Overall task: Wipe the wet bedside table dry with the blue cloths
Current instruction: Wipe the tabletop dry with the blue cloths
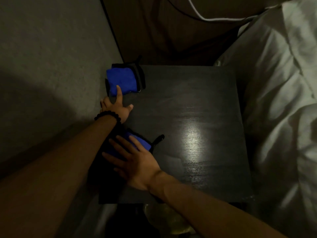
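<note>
The dark bedside table (188, 103) fills the middle, with a shiny wet patch near its centre right. One folded blue cloth (121, 80) with a black edge lies at the far left corner. My left hand (118, 107), a bead bracelet on its wrist, has its fingers spread and one fingertip touches this cloth. A second blue cloth (143, 142) lies at the table's left edge, mostly hidden. My right hand (132, 160) rests flat on it with spread fingers.
A bed with white bedding (277, 103) presses against the table's right side. A grey wall (51, 57) runs along the left. Brown fabric and a white cable (202, 14) lie behind the table. Something pale sits on the floor (164, 220) below the front edge.
</note>
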Demonstrator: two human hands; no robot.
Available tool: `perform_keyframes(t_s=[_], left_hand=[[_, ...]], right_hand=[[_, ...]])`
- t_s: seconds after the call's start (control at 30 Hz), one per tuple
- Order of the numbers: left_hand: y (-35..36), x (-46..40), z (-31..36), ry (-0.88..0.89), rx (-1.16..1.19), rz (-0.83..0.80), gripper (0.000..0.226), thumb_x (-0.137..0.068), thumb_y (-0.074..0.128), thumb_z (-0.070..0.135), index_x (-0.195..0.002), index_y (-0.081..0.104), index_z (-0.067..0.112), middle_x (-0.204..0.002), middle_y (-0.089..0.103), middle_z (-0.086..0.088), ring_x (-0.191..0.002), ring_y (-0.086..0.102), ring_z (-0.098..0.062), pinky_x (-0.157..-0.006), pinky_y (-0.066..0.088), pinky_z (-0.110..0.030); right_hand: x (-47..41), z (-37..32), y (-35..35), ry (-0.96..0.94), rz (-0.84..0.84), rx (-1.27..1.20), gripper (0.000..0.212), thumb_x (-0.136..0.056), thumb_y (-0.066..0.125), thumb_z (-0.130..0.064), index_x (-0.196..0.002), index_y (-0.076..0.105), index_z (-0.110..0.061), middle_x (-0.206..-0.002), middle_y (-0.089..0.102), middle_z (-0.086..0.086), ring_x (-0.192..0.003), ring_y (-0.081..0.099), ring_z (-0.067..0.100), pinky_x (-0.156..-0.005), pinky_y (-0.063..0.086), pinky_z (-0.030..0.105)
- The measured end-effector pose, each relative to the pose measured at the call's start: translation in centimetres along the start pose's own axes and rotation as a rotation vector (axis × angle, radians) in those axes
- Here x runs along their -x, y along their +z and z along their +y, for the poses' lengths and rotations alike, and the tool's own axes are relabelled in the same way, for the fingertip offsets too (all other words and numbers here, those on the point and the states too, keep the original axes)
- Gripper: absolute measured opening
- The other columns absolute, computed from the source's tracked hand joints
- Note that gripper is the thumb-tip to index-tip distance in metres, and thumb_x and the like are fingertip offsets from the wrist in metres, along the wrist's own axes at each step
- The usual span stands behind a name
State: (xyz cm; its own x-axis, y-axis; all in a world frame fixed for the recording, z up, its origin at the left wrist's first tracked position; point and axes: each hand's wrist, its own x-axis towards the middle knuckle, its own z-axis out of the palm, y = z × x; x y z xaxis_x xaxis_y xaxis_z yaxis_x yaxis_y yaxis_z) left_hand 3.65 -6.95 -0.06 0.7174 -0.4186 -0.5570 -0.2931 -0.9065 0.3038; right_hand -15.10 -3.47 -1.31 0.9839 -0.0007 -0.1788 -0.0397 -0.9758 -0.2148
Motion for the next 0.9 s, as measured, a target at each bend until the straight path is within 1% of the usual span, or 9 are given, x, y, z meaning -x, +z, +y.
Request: perform_keyframes(t_s=[0.07,0.17,0.33,0.5,0.77,0.9], left_hand=[[0.0,0.0,0.0,-0.002,0.02,-0.012,0.082,-0.089,0.045,0.055,-0.138,-0.021,0.049,-0.154,-0.014,-0.015,-0.142,-0.002,-0.036,-0.114,0.011,-0.053],[-0.1,0.1,0.0,-0.013,0.034,-0.021,0.082,-0.089,0.045,0.053,-0.138,-0.02,0.049,-0.155,-0.014,-0.014,-0.142,-0.002,-0.036,-0.114,0.011,-0.054],[-0.1,0.3,0.2,-0.028,0.042,-0.015,0.081,-0.09,0.045,0.052,-0.138,-0.02,0.049,-0.155,-0.015,-0.013,-0.142,-0.003,-0.035,-0.114,0.01,-0.053],[-0.1,0.4,0.2,-0.033,0.045,-0.012,0.082,-0.089,0.045,0.054,-0.137,-0.02,0.05,-0.155,-0.014,-0.013,-0.142,-0.002,-0.035,-0.115,0.01,-0.052],[0.0,0.5,0.2,-0.044,0.038,-0.008,0.082,-0.089,0.045,0.053,-0.137,-0.021,0.05,-0.155,-0.014,-0.013,-0.142,-0.002,-0.035,-0.115,0.009,-0.05],[-0.1,0.5,0.3,-0.058,0.045,-0.014,0.081,-0.09,0.045,0.051,-0.138,-0.02,0.049,-0.155,-0.013,-0.013,-0.142,0.001,-0.036,-0.115,0.01,-0.049]], right_hand=[[0.5,0.4,-0.2,-0.008,0.014,-0.014,0.057,-0.108,0.027,-0.045,-0.162,0.01,-0.037,-0.171,0.002,0.002,-0.156,-0.01,0.027,-0.122,-0.017,0.048],[1.1,0.8,-0.1,-0.015,0.034,-0.055,0.057,-0.108,0.031,-0.045,-0.161,0.015,-0.037,-0.171,0.005,0.002,-0.156,-0.009,0.026,-0.124,-0.011,0.048],[1.8,1.5,0.7,-0.003,0.1,-0.105,0.057,-0.104,0.042,-0.043,-0.159,0.027,-0.036,-0.17,0.015,0.004,-0.157,-0.002,0.027,-0.125,-0.005,0.048],[2.7,2.3,1.3,0.016,0.096,-0.067,0.059,-0.103,0.04,-0.046,-0.159,0.023,-0.038,-0.17,0.011,0.005,-0.156,-0.006,0.027,-0.123,-0.015,0.045],[4.4,3.8,2.1,0.057,0.096,-0.044,0.061,-0.103,0.037,-0.05,-0.16,0.018,-0.039,-0.17,0.008,0.006,-0.157,-0.006,0.026,-0.125,-0.002,0.049],[5.3,4.6,2.2,0.057,0.087,-0.035,0.06,-0.104,0.032,-0.051,-0.161,0.014,-0.038,-0.17,0.007,0.007,-0.157,-0.006,0.027,-0.125,-0.001,0.05]])
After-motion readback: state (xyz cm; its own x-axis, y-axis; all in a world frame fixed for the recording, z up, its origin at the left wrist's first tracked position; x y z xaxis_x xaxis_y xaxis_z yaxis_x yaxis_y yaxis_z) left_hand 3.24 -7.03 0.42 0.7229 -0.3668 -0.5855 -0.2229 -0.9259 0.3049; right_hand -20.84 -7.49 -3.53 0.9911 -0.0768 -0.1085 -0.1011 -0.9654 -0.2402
